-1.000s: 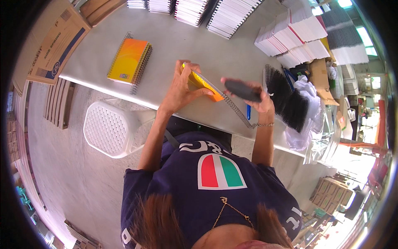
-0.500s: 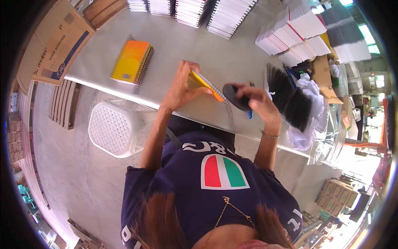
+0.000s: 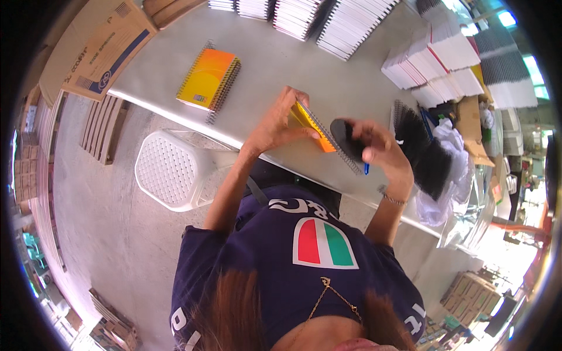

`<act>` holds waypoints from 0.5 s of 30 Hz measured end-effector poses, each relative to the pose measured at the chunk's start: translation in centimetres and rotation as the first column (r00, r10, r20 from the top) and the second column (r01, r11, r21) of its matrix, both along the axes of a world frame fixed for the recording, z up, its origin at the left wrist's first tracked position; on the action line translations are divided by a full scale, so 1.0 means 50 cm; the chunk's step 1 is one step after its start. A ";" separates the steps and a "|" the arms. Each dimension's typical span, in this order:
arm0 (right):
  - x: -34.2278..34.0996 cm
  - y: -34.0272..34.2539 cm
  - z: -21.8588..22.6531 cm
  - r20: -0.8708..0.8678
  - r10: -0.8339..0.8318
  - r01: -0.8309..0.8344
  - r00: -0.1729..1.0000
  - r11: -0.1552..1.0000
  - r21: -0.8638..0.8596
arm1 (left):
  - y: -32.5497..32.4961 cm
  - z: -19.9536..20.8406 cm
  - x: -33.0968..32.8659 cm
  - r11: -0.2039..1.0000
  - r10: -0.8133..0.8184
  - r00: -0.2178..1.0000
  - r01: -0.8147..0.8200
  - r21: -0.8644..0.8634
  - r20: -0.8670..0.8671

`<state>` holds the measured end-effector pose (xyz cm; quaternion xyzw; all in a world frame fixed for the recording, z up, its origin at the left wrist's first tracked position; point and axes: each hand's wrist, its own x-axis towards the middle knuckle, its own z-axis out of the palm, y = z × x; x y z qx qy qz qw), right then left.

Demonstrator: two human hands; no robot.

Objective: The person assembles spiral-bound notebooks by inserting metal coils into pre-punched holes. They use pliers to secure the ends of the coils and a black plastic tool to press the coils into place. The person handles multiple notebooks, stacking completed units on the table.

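Observation:
My left hand grips a small yellow-orange notebook, thumb on one cover and fingers behind it. The notebook is tilted on edge above the table. A thin spiral wire runs along its spine, and a loose coil end sticks out past the lower corner. In my right hand, fingers curled, is a flat round black disc held against or very close to the coil. Below those fingers shows the blue end of a tool or pen; its kind is hidden.
Yellow-orange spiral notebooks lie stacked at the table's left. Stacks of white notebooks line the back. At right are black coils and crumpled white plastic. A white stool and a cardboard box stand left.
Less of the loose coil hangs past the notebook's corner now. The disc stays beside the spine in my right hand. The whole view has shifted, with the table appearing further right.

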<state>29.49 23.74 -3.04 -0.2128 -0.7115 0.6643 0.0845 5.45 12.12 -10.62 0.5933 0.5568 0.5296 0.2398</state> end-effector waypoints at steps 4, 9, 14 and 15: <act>-0.006 -0.005 0.006 -0.015 -0.076 0.073 0.997 0.985 -0.157 | -0.005 -0.006 0.005 1.000 -0.022 0.999 0.023 -0.006 0.042; -0.046 0.009 -0.014 0.129 -0.234 0.217 0.964 0.967 0.132 | -0.003 0.002 0.005 0.999 0.000 0.990 0.006 -0.044 0.138; -0.039 -0.018 -0.004 -0.076 -0.200 0.195 0.977 0.978 -0.072 | -0.010 0.014 0.003 0.991 -0.038 0.988 0.057 -0.122 0.151; -0.042 -0.011 -0.007 -0.022 -0.168 0.168 0.985 0.985 -0.030 | -0.006 0.014 0.001 0.990 -0.044 0.986 0.065 -0.123 0.163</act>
